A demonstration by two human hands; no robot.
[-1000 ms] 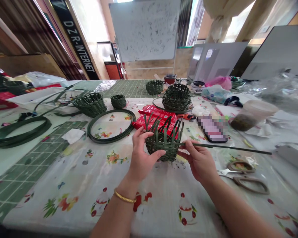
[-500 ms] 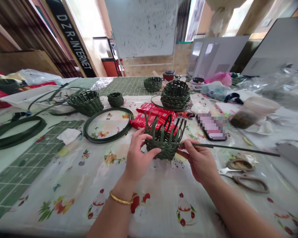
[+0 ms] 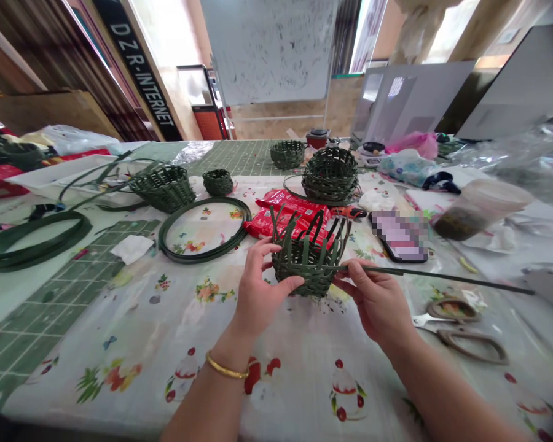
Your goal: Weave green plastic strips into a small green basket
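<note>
A half-woven basket of dark green strips sits between my hands, its upright strips splaying out loose at the top. My left hand grips its left side, with the fingers around the woven wall. My right hand pinches a long, thin green strip close to the basket's right side. That strip reaches from the weave out past my hand to the right. The basket's base is hidden from this angle.
Several finished green baskets and a green strip coil stand on the floral tablecloth. Around them lie a red packet, a phone and scissors. A white tray stands at left.
The long strip has slid to the right through my right hand's grip. The whole scene has shifted slightly in view, and my left hand stays on the basket.
</note>
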